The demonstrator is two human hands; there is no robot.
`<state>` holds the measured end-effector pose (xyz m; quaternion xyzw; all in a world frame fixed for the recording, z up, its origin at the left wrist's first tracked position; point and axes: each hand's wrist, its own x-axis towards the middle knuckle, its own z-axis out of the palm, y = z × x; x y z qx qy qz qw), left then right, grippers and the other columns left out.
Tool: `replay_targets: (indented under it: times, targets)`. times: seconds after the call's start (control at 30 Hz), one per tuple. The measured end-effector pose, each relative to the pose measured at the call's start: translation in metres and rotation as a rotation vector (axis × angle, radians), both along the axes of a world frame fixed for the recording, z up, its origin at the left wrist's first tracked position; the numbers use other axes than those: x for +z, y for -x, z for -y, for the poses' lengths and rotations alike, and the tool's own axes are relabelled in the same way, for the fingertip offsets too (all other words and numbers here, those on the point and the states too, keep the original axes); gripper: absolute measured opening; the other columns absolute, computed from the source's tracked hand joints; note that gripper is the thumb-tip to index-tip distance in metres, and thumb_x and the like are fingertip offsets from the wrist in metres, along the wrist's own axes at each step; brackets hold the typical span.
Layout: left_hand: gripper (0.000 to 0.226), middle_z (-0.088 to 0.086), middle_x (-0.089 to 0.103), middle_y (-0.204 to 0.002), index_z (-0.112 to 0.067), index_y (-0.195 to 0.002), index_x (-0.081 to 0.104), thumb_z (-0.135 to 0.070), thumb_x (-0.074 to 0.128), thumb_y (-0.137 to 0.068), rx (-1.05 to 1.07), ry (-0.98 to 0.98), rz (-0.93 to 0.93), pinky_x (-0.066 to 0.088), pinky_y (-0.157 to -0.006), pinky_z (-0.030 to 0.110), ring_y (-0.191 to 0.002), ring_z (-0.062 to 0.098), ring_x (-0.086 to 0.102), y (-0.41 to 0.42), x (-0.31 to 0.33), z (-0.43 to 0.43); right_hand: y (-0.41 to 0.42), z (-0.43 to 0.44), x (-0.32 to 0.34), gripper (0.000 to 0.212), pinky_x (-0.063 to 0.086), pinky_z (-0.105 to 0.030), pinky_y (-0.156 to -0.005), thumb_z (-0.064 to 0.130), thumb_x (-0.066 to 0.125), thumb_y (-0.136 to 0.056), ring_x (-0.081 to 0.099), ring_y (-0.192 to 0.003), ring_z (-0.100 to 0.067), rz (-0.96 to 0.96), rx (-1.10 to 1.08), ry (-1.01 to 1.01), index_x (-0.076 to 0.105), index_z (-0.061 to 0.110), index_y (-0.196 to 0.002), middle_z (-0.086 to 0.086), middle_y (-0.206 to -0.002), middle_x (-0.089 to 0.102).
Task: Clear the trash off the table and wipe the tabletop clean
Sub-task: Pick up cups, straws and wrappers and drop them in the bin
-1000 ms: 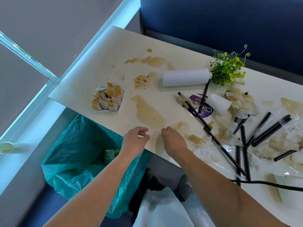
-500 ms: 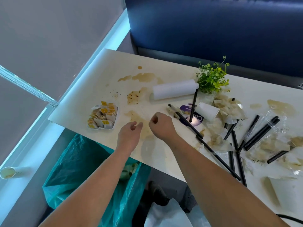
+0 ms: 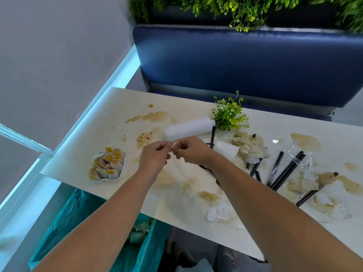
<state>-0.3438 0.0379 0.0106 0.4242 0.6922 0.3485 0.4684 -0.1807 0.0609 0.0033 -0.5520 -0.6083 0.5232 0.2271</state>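
Fingertips of left hand [image 3: 155, 157], right hand [image 3: 191, 152] pinching clear wrapper [image 3: 179, 168]; it dangles below

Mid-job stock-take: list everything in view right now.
tabletop: one, cream, centre
spills: several, brown, across tabletop
bottle: one, white, lying mid-table
sprig: one, green-yellow, at bottle's mouth
sachet tray: one, white, left near edge
paper cup: one, white, tipped over, centre-right
straws: several, black, scattered right
soggy tissues: several, beige, right half
clear wrappers: few, transparent, among straws
bin bag: one, teal, below near edge
bench: one, navy, behind table
foliage: one mass, green, top
left grip: one, bare, mid-table, pinching apparent clear film
right grip: one, bare, beside left, pinching same film
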Motion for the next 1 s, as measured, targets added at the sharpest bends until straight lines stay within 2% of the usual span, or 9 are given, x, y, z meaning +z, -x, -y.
replay_targets:
  times: [0.13, 0.33, 0.4, 0.47, 0.57, 0.67, 0.73, 0.93, 1.0]
  targets:
    - [0.010, -0.007, 0.077, -0.085, -0.028, -0.092, 0.079, -0.034, 0.071, -0.095, -0.002, -0.008, 0.002, 0.053, -0.063, 0.028, -0.070, 0.012, 0.069, -0.013, -0.003, -0.002, -0.043, -0.007, -0.002, 0.016, 0.042, -0.024, -0.063, 0.023, 0.062, -0.095, 0.060, -0.084, -0.015, 0.353, 0.055, -0.141, 0.065, 0.017, -0.110, 0.002, -0.093, 0.064]
    - [0.018, 0.000, 0.076, -0.081, -0.027, -0.085, 0.079, -0.040, 0.071, -0.094, -0.021, -0.022, -0.075, 0.057, -0.076, 0.036, -0.070, 0.014, 0.068, -0.031, -0.010, -0.005, -0.090, -0.008, -0.023, 0.023, 0.037, -0.024, -0.056, 0.011, 0.060, -0.094, 0.055, -0.081, -0.019, 0.518, -0.110, -0.146, 0.060, 0.012, -0.116, -0.008, -0.120, 0.053]
    - [0.018, -0.001, 0.075, -0.081, -0.029, -0.086, 0.079, -0.042, 0.070, -0.094, -0.028, -0.028, -0.095, 0.058, -0.080, 0.039, -0.071, 0.015, 0.068, -0.036, -0.013, -0.006, -0.099, -0.005, -0.031, 0.026, 0.042, -0.028, -0.064, 0.010, 0.060, -0.092, 0.058, -0.086, -0.024, 0.550, -0.145, -0.150, 0.058, 0.015, -0.117, -0.010, -0.127, 0.047]
    - [0.016, -0.003, 0.075, -0.080, -0.032, -0.085, 0.077, -0.042, 0.070, -0.095, -0.036, -0.037, -0.125, 0.058, -0.081, 0.041, -0.072, 0.015, 0.067, -0.039, -0.013, -0.007, -0.105, -0.003, -0.037, 0.032, 0.049, -0.034, -0.078, 0.010, 0.060, -0.091, 0.057, -0.102, -0.029, 0.580, -0.167, -0.146, 0.057, 0.016, -0.123, -0.010, -0.132, 0.044]
    - [0.014, -0.005, 0.074, -0.080, -0.040, -0.082, 0.074, -0.044, 0.069, -0.095, -0.059, -0.056, -0.174, 0.059, -0.080, 0.041, -0.074, 0.018, 0.068, -0.046, -0.014, -0.012, -0.114, -0.005, -0.045, 0.041, 0.044, -0.042, -0.096, 0.014, 0.061, -0.091, 0.043, -0.118, -0.035, 0.660, -0.144, -0.154, 0.051, 0.017, -0.130, -0.013, -0.135, 0.040]
    - [0.018, -0.001, 0.074, -0.077, -0.041, -0.078, 0.074, -0.046, 0.068, -0.095, -0.062, -0.071, -0.217, 0.058, -0.074, 0.039, -0.076, 0.025, 0.069, -0.048, -0.017, -0.014, -0.117, -0.009, -0.050, 0.052, 0.042, -0.045, -0.098, 0.015, 0.061, -0.088, 0.032, -0.129, -0.041, 0.711, -0.103, -0.128, 0.044, 0.018, -0.137, -0.014, -0.140, 0.034]
    - [0.016, -0.005, 0.073, -0.073, -0.040, -0.081, 0.075, -0.046, 0.068, -0.095, -0.073, -0.060, -0.233, 0.058, -0.073, 0.036, -0.075, 0.021, 0.070, -0.050, -0.022, -0.018, -0.119, -0.011, -0.054, 0.057, 0.043, -0.046, -0.100, 0.019, 0.063, -0.088, 0.027, -0.133, -0.042, 0.762, -0.068, -0.098, 0.040, 0.018, -0.141, -0.015, -0.145, 0.030]
    - [0.015, -0.014, 0.073, -0.073, -0.042, -0.081, 0.074, -0.040, 0.069, -0.095, -0.147, -0.015, -0.217, 0.059, -0.080, 0.037, -0.067, 0.012, 0.068, -0.052, -0.042, -0.034, -0.117, -0.019, -0.068, 0.066, 0.047, -0.048, -0.097, 0.027, 0.070, -0.085, 0.031, -0.130, -0.039, 0.932, 0.030, -0.089, 0.036, 0.019, -0.142, -0.014, -0.140, 0.036]
    - [0.015, -0.010, 0.074, -0.075, -0.040, -0.081, 0.075, -0.041, 0.069, -0.095, -0.165, -0.004, -0.221, 0.059, -0.080, 0.038, -0.068, 0.014, 0.068, -0.051, -0.048, -0.040, -0.116, -0.020, -0.073, 0.066, 0.044, -0.049, -0.100, 0.026, 0.070, -0.085, 0.031, -0.132, -0.040, 0.979, 0.055, -0.075, 0.035, 0.019, -0.140, -0.013, -0.138, 0.037]
